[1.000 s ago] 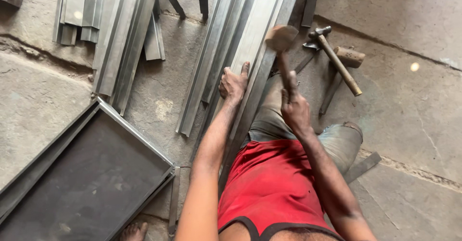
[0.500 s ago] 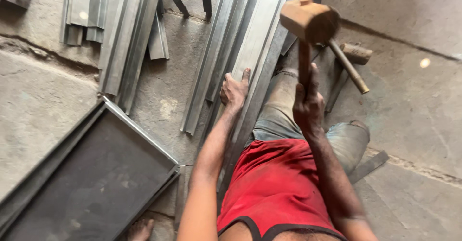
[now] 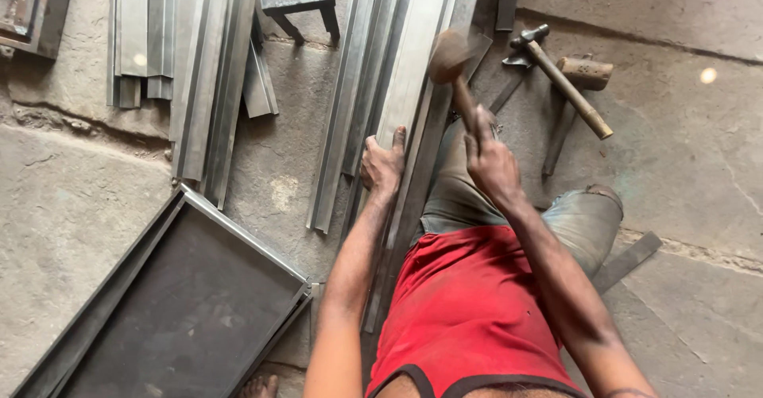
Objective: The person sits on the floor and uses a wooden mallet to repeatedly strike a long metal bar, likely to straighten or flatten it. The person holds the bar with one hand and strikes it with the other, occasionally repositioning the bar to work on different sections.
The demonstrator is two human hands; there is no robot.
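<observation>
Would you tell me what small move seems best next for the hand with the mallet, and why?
Probably lift the mallet clear for another blow: its blurred head sits low over the sheet-metal strip, the right hand grips its handle, and the left hand presses the strip flat.

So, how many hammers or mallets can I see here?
3: a mallet in the right hand, blurred; a metal hammer and a wooden mallet lying on the floor right of it.

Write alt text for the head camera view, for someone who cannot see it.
Seen from above, a person's right hand swings a wooden mallet over a long folded metal strip that the left hand presses to the stone floor. Another hammer lies nearby.
</observation>
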